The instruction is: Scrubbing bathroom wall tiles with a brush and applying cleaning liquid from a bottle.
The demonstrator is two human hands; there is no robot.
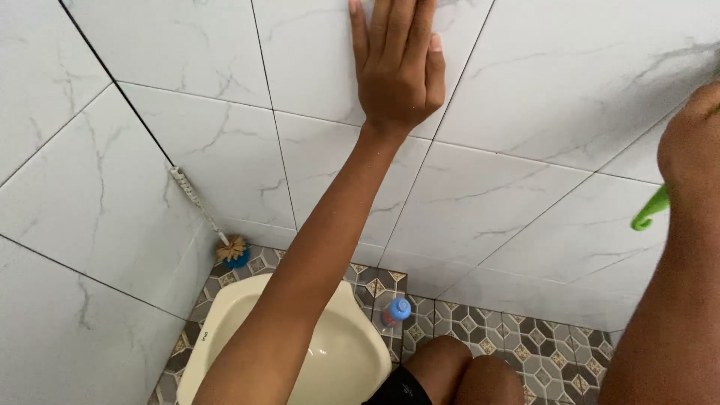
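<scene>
A bare right forearm fills the lower right corner, nearest the lens, rising to the right hand [694,142] at the frame's right edge, where it is closed around the handle of a bright green plastic tool [649,211]; only the hooked end of that handle shows below the hand, and the working end is out of view, so how tightly the fingers wrap it cannot be told. The left arm stretches up the middle of the frame to the left hand [397,64], which lies flat against the white marble-patterned wall tiles [517,82], palm to the surface, fingers [390,22] straight, extended and held close together, the thumb alongside, gripping nothing. The fingertips run off the top edge. Below, the person's bent knees [465,375] show above a strip of black shorts. On the floor of brown and grey patterned tiles [525,341] sits a cream ceramic squat toilet pan [337,352], partly hidden by the left arm. A small clear bottle with a blue cap [395,311] stands just beside the pan's right rim. In the corner at left, a toilet brush with a white handle, tan bristles and a blue base [231,249] leans along the dark grout line where two walls meet, well apart from both hands.
</scene>
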